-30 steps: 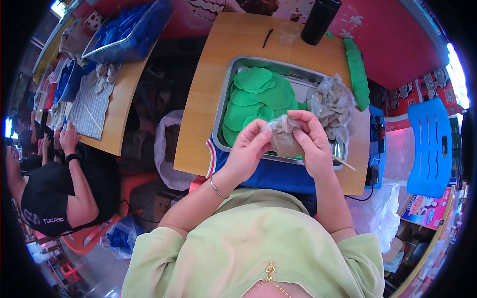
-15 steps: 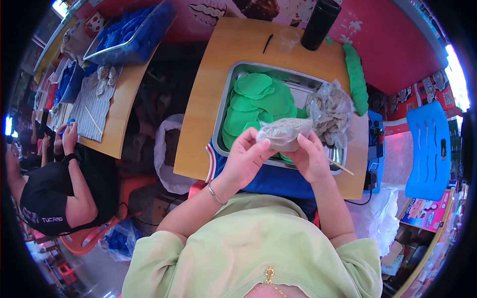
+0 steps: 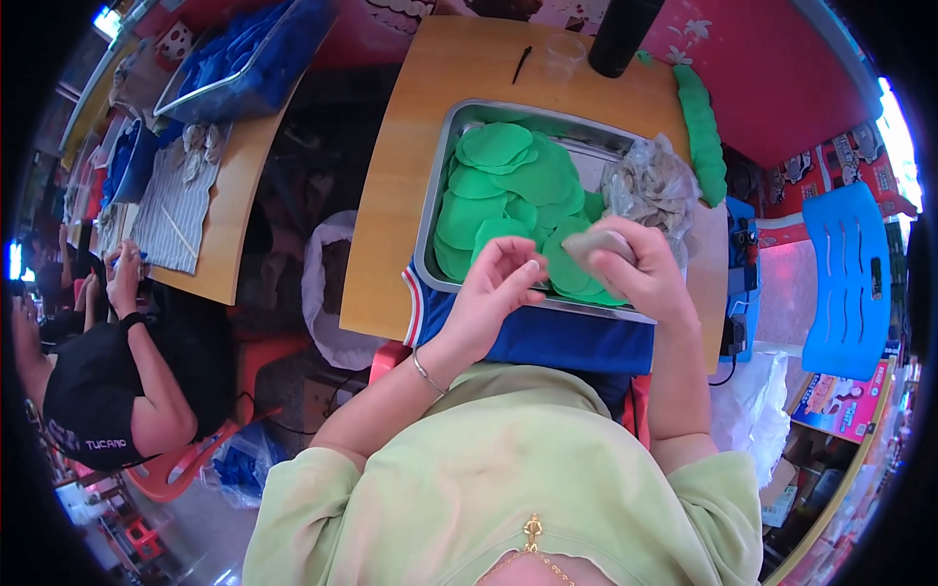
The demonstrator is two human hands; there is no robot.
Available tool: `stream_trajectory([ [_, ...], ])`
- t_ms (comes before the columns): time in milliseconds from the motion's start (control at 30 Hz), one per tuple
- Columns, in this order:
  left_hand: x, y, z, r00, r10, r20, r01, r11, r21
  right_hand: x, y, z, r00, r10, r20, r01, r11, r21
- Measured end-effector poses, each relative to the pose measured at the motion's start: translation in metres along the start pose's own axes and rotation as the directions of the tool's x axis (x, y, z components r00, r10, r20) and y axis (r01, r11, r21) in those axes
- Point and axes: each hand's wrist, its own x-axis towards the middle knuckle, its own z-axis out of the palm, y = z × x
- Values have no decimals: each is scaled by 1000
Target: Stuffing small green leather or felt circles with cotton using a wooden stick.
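Note:
My right hand (image 3: 640, 266) is closed around a greyish-beige lump (image 3: 596, 244), whose rounded end sticks out past the fingers. Most of the lump is hidden by the hand. To its left, my left hand (image 3: 503, 285) is raised with curled fingers apart and nothing visible in them. Both hands are over the near edge of a metal tray (image 3: 427, 230). Flat green rounds (image 3: 498, 210) overlap in a pile in the tray. A clear plastic bag (image 3: 650, 181) with crumpled grey-beige material lies at the tray's right end, just beyond my right hand.
A lumpy green roll (image 3: 702, 137), black tumbler (image 3: 625, 39), clear cup (image 3: 567, 56) and thin black stick (image 3: 523, 64) are on the wooden table (image 3: 391, 195). A white-lined bin (image 3: 315, 283) stands left. Further left, a co-worker (image 3: 127, 381) sits at another table. A blue chair (image 3: 845, 283) stands right.
The beige lump was held between both hands in clear film; now only my right hand grips it. My left hand has let go, and the hands have parted slightly.

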Motion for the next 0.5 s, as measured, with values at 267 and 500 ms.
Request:
stream_trajectory([
  [267, -5, 12, 25, 926, 171, 337, -282, 905, 317, -4, -8, 18, 983, -157, 93, 174, 961, -214],
  [500, -6, 13, 25, 940, -170, 297, 98, 965, 244, -13, 10, 15, 987, -115, -116, 90, 975, -202],
])
